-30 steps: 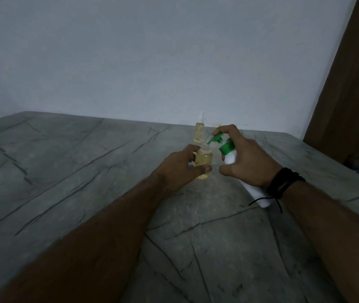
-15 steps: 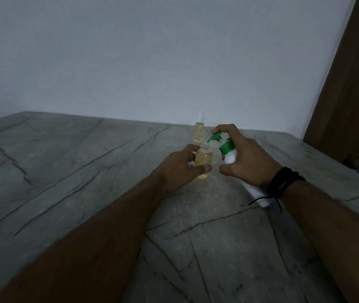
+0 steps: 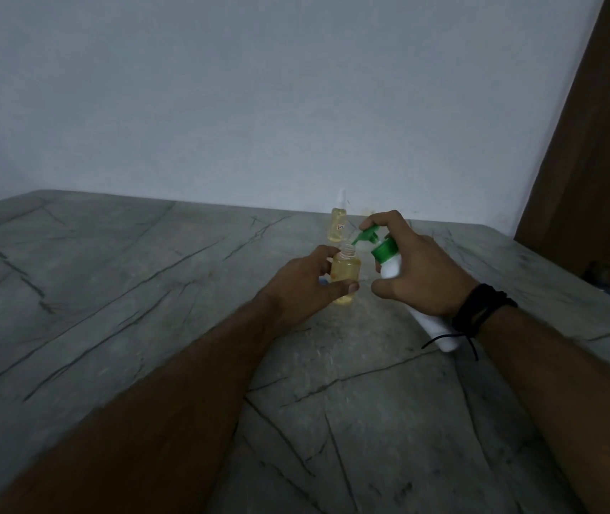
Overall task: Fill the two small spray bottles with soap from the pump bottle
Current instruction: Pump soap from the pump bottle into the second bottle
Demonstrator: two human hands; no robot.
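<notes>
Our left hand fingers grip the open spray bottle. Right hand fingers grip the pump bottle, spout above its neck.

Small label on far spray bottle, text illegible.

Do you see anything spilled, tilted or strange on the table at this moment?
No spill shows. The pump bottle is tilted in the right hand, its green spout over the open bottle held by the left hand, which suits filling. The capped bottle behind stands upright.
</notes>
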